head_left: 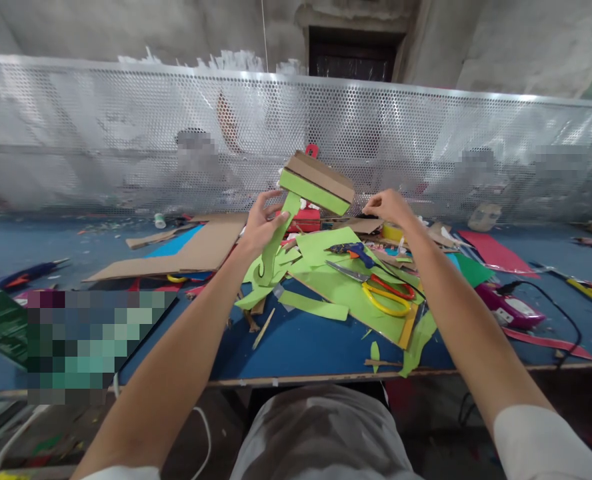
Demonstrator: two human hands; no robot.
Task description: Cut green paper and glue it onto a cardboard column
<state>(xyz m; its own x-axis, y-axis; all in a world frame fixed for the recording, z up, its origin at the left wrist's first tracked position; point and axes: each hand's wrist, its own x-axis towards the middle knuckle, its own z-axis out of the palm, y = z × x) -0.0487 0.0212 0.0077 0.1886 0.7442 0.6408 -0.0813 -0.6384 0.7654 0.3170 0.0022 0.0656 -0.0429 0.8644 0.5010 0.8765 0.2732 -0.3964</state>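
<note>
My left hand (pixel 263 223) is closed around a light-green paper strip (pixel 279 233) that curls at its lower end. At the strip's top sits a tilted cardboard block (pixel 321 177), brown above with a green band along its front side, held up off the table. Whether the strip is glued to the block cannot be seen. To the right of the block, my right hand (pixel 389 205) is raised with its fingertips pinched together; anything between them is too small to make out. Below the hands lie green paper sheets (pixel 321 277), scissors (pixel 386 297) with yellow and red handles, and a blue glue gun (pixel 359 253).
Brown cardboard (pixel 201 250) lies at left, near a blue-handled tool (pixel 36 272). A purple device (pixel 511 307) with a black cord, red paper (pixel 496 252) and yellow-handled pliers (pixel 589 290) are at right. A perforated metal screen (pixel 271 133) stands along the table's back.
</note>
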